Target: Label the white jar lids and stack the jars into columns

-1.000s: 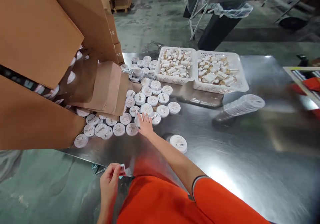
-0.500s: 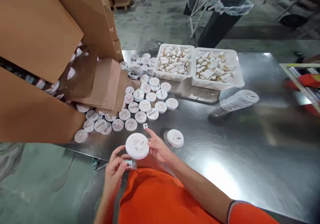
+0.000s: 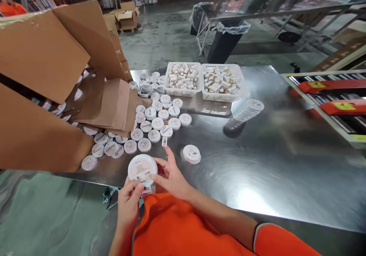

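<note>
I see the right hand point(image 3: 173, 176) closed about the edge of a round white container point(image 3: 142, 168), thumb on its face, while the index finger sticks out with a barcode sticker point(image 3: 164, 141) at its tip. The left hand point(image 3: 129, 197) pinches a small label strip point(image 3: 146, 189) just below the container. Right of the grip, another white container point(image 3: 191, 154) sits on the metal table point(image 3: 223, 183). Beyond the grip lie many loose containers point(image 3: 157, 124), and farther off, two white baskets point(image 3: 183, 92) hold small bottles point(image 3: 184, 75).
</note>
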Demonstrator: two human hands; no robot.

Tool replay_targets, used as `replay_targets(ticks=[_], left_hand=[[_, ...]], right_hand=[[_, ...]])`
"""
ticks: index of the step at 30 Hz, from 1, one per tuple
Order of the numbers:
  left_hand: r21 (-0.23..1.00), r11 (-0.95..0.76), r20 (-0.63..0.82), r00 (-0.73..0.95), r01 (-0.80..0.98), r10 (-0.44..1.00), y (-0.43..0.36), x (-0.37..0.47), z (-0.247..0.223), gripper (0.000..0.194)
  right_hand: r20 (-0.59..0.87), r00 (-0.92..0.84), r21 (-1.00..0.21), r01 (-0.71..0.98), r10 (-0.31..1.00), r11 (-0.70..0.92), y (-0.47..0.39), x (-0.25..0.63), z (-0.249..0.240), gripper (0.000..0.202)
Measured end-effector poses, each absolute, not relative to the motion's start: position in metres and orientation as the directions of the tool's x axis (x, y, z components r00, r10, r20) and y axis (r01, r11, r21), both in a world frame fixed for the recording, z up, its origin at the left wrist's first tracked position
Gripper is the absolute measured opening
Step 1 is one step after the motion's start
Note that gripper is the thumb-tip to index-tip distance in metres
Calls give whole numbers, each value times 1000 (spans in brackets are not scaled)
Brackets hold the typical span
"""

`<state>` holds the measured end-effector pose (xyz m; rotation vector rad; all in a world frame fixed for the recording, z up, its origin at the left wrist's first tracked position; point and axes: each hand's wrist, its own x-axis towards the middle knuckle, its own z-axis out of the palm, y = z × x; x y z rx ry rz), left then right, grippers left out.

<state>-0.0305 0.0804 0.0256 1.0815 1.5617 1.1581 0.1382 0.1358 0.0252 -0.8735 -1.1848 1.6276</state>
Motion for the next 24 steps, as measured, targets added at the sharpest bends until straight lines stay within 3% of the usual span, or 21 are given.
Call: replay_targets(ticks=[4,5,10,24], left_hand=[[940,113,-17,-286,323,958,74,-41,34,32],[931,103,1,-283,350,959,73,-43,37,31],[904,90,6,-224,417,975,70,-39,46,33],[910,119,-23,-240,396,971,65,-23,47,33]], right_hand=[[52,-149,-998,-34,987,47,140,149,46,29],[74,-167,-997,26,983,80,141,152,52,24],[47,-353,-976,182,934,118,137,153,71,19],[35,-359,-956,260,933,136,127,143,67,12]])
